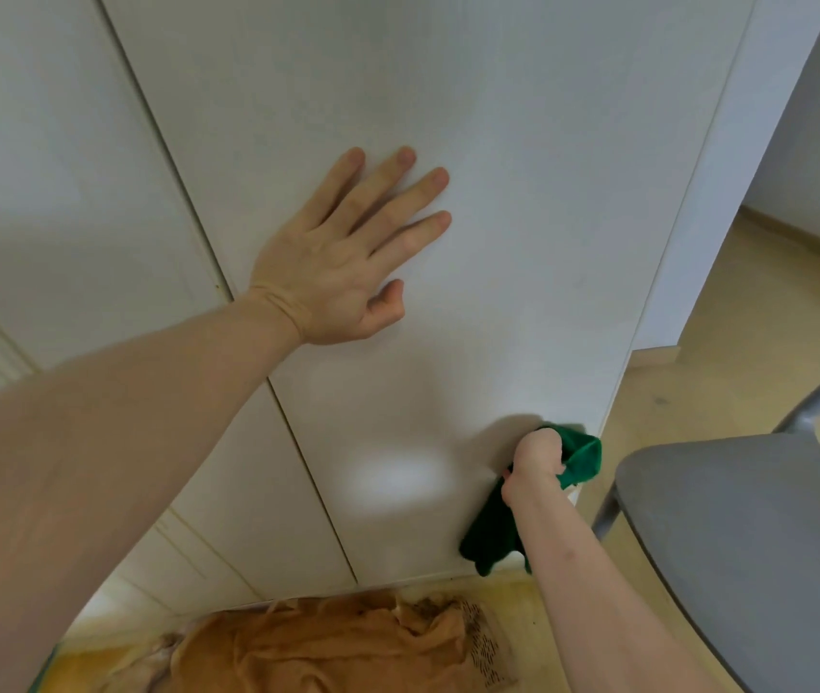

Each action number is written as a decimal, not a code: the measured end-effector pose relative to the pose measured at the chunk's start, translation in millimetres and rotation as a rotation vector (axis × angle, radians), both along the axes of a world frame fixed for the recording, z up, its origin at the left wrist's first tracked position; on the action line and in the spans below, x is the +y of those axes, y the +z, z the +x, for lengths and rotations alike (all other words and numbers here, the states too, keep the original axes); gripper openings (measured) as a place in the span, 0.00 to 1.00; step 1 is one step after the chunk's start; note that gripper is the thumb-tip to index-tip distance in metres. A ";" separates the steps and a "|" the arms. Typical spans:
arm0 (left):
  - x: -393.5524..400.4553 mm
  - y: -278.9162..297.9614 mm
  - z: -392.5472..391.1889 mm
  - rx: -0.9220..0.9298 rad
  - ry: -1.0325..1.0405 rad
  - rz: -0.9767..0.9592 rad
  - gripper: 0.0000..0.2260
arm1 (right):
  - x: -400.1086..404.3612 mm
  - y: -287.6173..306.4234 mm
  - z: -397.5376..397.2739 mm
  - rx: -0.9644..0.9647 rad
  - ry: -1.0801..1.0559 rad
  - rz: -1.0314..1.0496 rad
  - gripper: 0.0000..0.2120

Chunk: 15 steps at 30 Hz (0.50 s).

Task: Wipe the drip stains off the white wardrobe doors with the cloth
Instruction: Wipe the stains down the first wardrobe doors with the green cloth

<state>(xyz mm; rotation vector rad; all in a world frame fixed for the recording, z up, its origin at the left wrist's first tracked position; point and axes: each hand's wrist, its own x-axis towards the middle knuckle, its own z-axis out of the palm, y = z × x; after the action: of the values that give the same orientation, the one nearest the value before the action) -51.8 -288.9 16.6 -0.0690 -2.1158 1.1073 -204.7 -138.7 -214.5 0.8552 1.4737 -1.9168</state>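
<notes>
The white wardrobe door fills most of the view, with a second door to its left across a dark vertical seam. My left hand lies flat on the right door, fingers straight and spread, close to the seam. Low down near the door's bottom right corner, my right hand grips a green cloth and holds it against the door. Part of the cloth bunches above my fingers; the rest hangs down toward the floor. I cannot make out any drip stains on the door.
A grey chair stands close on the right, its seat just beside my right forearm. A crumpled orange-brown fabric lies on the yellowish floor below the doors. The wardrobe's right side edge meets open floor further back.
</notes>
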 end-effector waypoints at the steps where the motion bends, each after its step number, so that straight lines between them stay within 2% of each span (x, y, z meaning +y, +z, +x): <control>1: 0.1 -0.2 -0.4 -0.002 -0.005 0.001 0.29 | -2.4 10.3 -0.7 -0.004 -0.001 0.011 0.30; 4: 0.1 0.3 -0.4 -0.004 -0.013 0.004 0.29 | -6.4 50.7 5.9 0.006 -0.069 -0.010 0.28; 7: -0.4 0.2 -0.4 0.002 -0.014 0.007 0.29 | -8.5 77.7 5.5 0.119 -0.056 -0.042 0.23; 10: -0.8 0.2 -0.2 0.008 -0.015 0.007 0.29 | -10.3 99.2 1.1 0.151 -0.144 -0.063 0.36; 15: 0.0 0.1 -0.4 0.009 -0.018 0.006 0.29 | -10.4 101.4 20.2 0.330 -0.213 -0.008 0.30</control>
<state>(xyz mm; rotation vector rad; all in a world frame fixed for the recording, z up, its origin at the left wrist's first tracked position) -52.3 -289.0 16.7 -0.0799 -2.1063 1.0888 -184.5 -149.1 -113.2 0.7421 1.6135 -2.3090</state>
